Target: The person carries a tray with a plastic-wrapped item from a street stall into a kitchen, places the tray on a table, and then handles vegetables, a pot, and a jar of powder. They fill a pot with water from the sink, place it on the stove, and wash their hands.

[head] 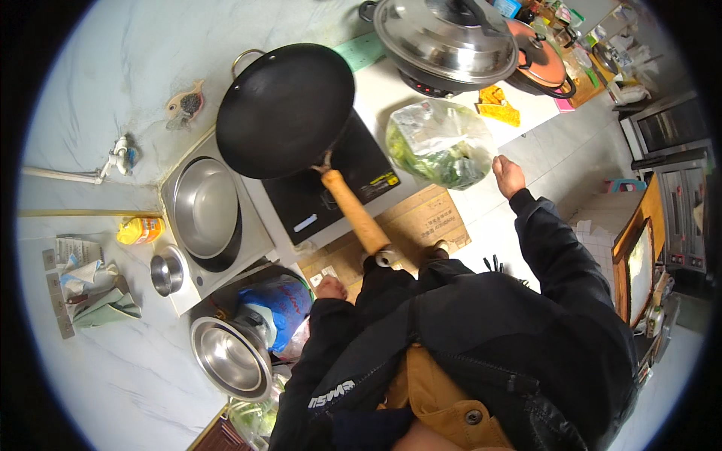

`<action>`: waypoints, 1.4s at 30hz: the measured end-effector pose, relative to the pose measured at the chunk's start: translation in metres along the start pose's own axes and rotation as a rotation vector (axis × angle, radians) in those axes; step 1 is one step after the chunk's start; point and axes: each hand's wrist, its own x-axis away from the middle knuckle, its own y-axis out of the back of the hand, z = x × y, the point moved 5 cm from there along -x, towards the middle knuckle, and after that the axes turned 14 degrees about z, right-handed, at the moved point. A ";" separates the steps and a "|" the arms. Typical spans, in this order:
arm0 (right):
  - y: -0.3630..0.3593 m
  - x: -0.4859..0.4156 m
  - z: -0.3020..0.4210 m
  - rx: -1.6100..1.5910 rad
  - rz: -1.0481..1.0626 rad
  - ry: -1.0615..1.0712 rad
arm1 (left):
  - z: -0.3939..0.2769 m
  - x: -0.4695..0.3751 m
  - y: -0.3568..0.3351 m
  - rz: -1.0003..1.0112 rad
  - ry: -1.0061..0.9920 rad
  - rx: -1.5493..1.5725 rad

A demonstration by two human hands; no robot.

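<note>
My right hand (509,176) grips the edge of a clear plastic bag (434,141) with leafy green vegetables inside, at the counter's front edge. Low beside my body, my left hand (331,288) hangs with fingers curled and nothing visible in it. Before me a black wok (285,110) with a wooden handle (355,211) sits over a black induction cooktop (330,186). The handle points toward me. The wok's inside looks bare.
A steel-lidded electric pot (445,42) and an orange-lidded pot (538,53) stand behind the bag, near a yellow cloth (499,106). Left are a sink with a steel basin (206,206), a small steel bowl (167,272), and lower steel bowls (231,358). Cardboard (434,217) covers the floor.
</note>
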 end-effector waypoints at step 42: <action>0.103 -0.026 -0.209 -2.102 -0.058 -0.569 | 0.244 -0.430 -0.592 0.771 -0.427 -1.973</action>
